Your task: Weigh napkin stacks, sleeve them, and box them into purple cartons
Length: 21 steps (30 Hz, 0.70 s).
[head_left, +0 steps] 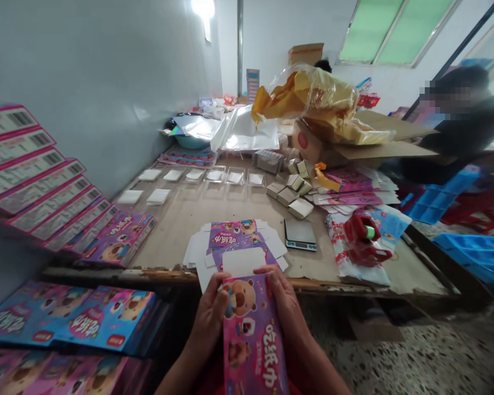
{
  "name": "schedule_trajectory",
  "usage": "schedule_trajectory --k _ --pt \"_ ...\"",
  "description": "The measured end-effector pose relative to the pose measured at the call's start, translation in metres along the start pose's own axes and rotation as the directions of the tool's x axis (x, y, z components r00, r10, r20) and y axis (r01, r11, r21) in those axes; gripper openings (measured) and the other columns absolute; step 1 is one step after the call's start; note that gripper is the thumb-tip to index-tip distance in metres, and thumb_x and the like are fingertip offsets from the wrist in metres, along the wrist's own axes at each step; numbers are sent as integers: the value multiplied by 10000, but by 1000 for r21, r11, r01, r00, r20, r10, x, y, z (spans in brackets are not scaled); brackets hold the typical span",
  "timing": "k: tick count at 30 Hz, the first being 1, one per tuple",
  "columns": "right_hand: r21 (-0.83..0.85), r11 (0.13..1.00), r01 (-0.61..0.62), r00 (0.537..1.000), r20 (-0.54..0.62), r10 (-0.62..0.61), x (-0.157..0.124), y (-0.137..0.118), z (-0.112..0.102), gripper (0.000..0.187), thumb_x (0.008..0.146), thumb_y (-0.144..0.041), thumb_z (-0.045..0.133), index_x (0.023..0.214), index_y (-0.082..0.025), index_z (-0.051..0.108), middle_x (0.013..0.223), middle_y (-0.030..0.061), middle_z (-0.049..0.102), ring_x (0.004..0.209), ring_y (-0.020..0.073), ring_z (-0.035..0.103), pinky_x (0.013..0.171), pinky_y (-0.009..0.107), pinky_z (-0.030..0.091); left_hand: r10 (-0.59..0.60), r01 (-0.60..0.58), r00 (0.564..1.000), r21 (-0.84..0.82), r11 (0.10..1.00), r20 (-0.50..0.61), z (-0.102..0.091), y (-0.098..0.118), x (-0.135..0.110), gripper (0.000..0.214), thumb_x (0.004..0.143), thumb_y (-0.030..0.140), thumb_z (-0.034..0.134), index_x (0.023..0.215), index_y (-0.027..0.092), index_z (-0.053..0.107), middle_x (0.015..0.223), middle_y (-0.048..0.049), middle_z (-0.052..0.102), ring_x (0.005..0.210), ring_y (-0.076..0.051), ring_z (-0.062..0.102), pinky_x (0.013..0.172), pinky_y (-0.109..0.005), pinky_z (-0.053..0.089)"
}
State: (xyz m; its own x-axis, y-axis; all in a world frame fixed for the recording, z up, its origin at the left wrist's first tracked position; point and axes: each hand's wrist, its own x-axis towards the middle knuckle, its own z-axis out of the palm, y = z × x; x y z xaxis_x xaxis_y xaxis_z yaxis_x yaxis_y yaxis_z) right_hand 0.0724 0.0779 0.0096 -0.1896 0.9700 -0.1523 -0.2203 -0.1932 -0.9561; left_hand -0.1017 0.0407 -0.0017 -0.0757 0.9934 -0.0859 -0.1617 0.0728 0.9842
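Note:
A pink and purple carton (253, 340) with a cartoon bear on it is between my two hands, close to my body below the table edge. Its white end flap (243, 260) stands up at the far end. My left hand (212, 307) grips the left side near that end, fingers bent round the edge. On the right side, my right hand (286, 302) holds the same carton, with fingers at the top corner. Just beyond lies a pile of flattened purple cartons (234, 230) with white flaps spread out on the table.
Stacked finished-looking cartons (45, 181) lean at the left, with blue cartons (102, 318) below. A small scale (300, 235), a red tape dispenser (364, 238), white paper stacks (195, 174) and small boxes (300, 207) lie on the table. A person (461, 126) is at the right.

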Motion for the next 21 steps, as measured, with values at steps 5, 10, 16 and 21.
schedule_trajectory --k 5,10,16,21 --pt "-154 982 113 989 -80 -127 -10 -11 -14 324 963 -528 555 959 -214 637 855 16 646 771 187 590 691 274 490 -21 22 1000 -102 995 15 13 5 10 369 881 549 660 908 182 623 1048 -59 666 857 -187 651 750 -274 526" --pt "-178 972 153 988 22 -152 -23 -16 -54 496 973 -411 578 1449 -290 510 1123 41 718 1016 212 673 893 324 530 -35 45 995 -109 993 91 28 9 13 378 876 339 724 1222 304 576 955 16 667 877 -172 662 805 -284 529" --pt "-369 880 298 952 184 -245 -35 -18 -71 181 922 -318 694 1056 -272 807 1101 62 759 1061 236 691 949 352 517 103 -170 961 251 953 258 22 22 9 184 890 349 698 814 199 772 1005 -79 723 1051 -244 659 982 -353 482" --pt "-442 861 253 967 113 -226 -41 -28 -51 161 895 -286 709 1022 -258 804 942 44 741 879 201 682 787 300 516 -84 15 964 261 965 254 27 35 10 171 839 367 764 825 196 751 1069 -68 734 1036 -239 685 935 -333 514"
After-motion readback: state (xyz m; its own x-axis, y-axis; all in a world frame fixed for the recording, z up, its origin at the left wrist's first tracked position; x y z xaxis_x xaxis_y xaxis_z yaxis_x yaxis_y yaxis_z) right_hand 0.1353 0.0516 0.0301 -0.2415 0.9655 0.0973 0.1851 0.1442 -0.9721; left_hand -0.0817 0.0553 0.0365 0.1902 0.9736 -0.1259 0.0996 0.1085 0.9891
